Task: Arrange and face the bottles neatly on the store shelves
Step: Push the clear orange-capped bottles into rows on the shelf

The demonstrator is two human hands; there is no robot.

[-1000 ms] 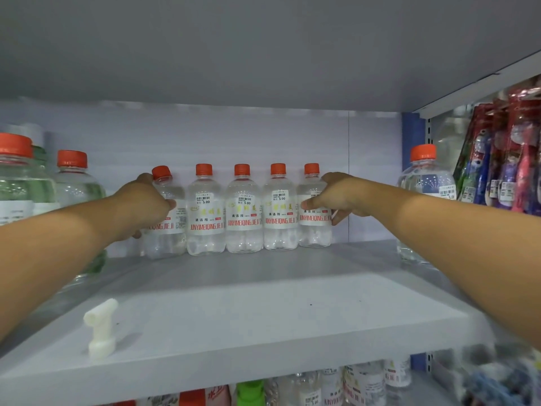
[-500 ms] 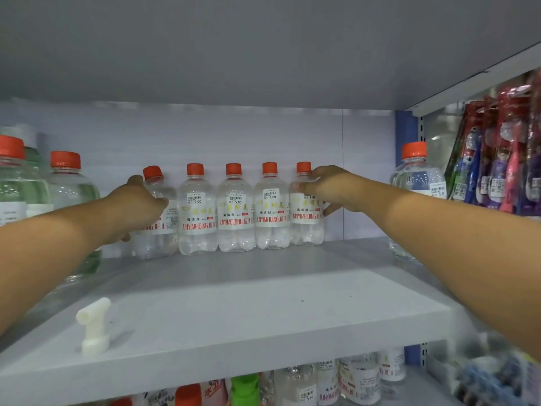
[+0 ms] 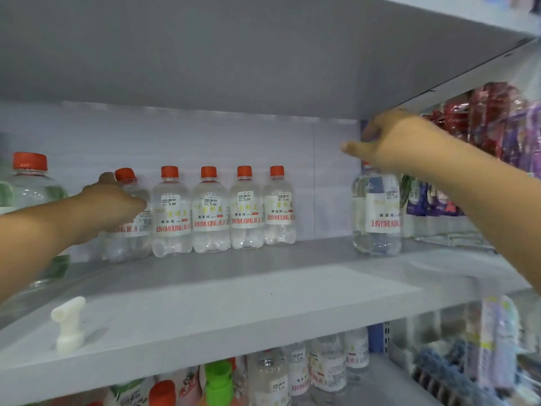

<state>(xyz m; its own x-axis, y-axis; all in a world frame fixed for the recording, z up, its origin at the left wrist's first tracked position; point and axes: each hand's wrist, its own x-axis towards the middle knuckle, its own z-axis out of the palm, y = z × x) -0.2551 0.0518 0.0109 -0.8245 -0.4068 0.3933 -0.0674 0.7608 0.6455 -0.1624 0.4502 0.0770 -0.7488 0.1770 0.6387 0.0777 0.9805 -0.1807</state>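
Five small clear bottles with orange caps [image 3: 209, 209] stand in a row at the back of the grey shelf [image 3: 234, 294], labels facing out. My left hand [image 3: 114, 206] grips the leftmost small bottle [image 3: 131, 230], which leans slightly right. A larger clear bottle [image 3: 376, 215] stands apart at the right end of the shelf. My right hand [image 3: 392, 142] hovers over its top and hides most of its cap. Its thumb sticks out to the left and the fingers are loosely bent, holding nothing that I can see.
Large orange-capped bottles [image 3: 29, 194] stand at the far left. A white plastic nozzle [image 3: 68, 323] stands near the shelf's front left edge. Packaged goods [image 3: 497, 127] hang to the right. The lower shelf holds more bottles [image 3: 295, 373]. The shelf above hangs low.
My right hand left the rightmost small bottle and moved right and up, over the larger bottle. My left hand stays on the leftmost small bottle. The view has shifted left.
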